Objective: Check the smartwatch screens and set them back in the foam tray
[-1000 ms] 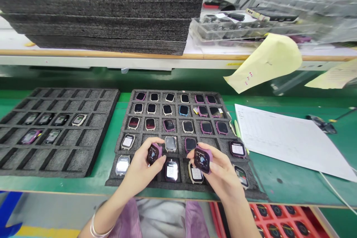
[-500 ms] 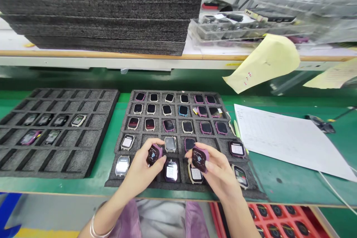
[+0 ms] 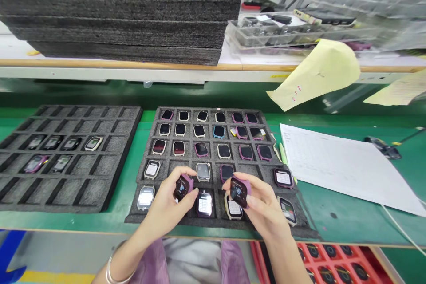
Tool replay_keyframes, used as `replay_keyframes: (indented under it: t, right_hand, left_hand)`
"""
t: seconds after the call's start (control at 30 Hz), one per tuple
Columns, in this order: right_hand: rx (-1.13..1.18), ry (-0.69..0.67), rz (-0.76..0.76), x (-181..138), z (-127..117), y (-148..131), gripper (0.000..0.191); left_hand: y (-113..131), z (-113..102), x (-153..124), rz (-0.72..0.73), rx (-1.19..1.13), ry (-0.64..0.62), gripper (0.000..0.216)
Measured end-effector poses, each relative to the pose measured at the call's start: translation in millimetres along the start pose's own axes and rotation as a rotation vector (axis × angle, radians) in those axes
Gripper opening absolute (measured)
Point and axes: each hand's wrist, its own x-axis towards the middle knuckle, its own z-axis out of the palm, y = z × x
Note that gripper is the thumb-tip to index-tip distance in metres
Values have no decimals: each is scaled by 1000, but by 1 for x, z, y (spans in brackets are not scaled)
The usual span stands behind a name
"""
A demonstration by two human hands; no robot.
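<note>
My left hand [image 3: 166,206] grips a purple smartwatch body [image 3: 183,187], its lit screen facing up. My right hand [image 3: 262,208] pinches a second purple smartwatch body [image 3: 240,191], also with its screen lit. Both hands hover over the near rows of a black foam tray [image 3: 143,159] whose pockets hold several watch bodies, some with lit screens. A bracelet circles my left wrist.
A second foam tray [image 3: 100,177] at the left holds several watches in mostly empty pockets. White paper sheets [image 3: 339,164] lie at the right on the green bench. A stack of foam trays [image 3: 126,13] and clear plastic trays [image 3: 299,31] fill the shelf behind. A red tray [image 3: 333,264] sits below.
Both hands have sunk slightly toward the tray with their watches; the right watch has tilted a little. Otherwise nothing moved.
</note>
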Motion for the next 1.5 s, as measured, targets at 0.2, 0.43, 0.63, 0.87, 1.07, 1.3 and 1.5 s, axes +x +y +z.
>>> replay_keyframes:
  t: [0.2, 0.43, 0.63, 0.87, 1.07, 1.3, 1.5]
  right_hand:
    - [-6, 14, 5, -2, 0, -2, 33]
    - [10, 17, 142, 3, 4, 2, 39]
    - [-63, -51, 140, 4, 0, 8, 65]
    - [-322, -97, 35, 1, 0, 15, 63]
    - [-597, 2, -102, -2, 4, 14, 49]
    - [-305, -170, 2, -1, 3, 7, 58]
    - [-248, -56, 0, -1, 6, 10, 37]
  left_hand:
    - [2, -1, -2, -4, -38, 6, 21]
    - [-2, 4, 3, -119, -304, -51, 65]
    - [-9, 3, 6, -194, -567, -124, 32]
    - [-3, 0, 3, -270, -705, -139, 37]
    - [1, -2, 4, -260, -747, -174, 40]
    - [0, -4, 1, -218, -738, -216, 39]
    - [-2, -3, 0, -187, -648, -228, 35]
